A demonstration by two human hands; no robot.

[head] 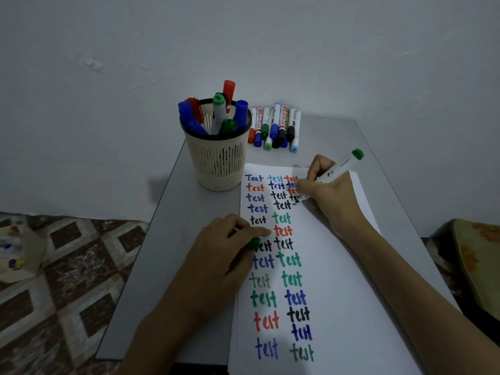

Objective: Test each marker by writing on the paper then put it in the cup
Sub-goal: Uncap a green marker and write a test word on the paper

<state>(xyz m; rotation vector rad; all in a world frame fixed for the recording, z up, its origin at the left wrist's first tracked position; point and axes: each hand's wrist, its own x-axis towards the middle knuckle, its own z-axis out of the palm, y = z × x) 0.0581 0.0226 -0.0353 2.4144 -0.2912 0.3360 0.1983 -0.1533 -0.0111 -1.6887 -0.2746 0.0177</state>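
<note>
Resting on the paper's (338,266) left edge, left hand (216,255) has its grip closed on a green cap (253,243). Cup (217,158) with markers stands toward the counter's (189,239) far left corner; loose markers (276,127) lie along the far edge. Right hand (328,193), grip closed around the green marker (335,169), tip on paper.

The paper (319,266) carries the handwritten word "test" many times over, in columns, in blue, red, black and green ink; the top left one reads "Test" with a capital. Two of the markers lying in the row (274,125) behind the paper bear the printed word "WHITEBOARD" along the barrel. Other print on the markers is too small to read.
</note>
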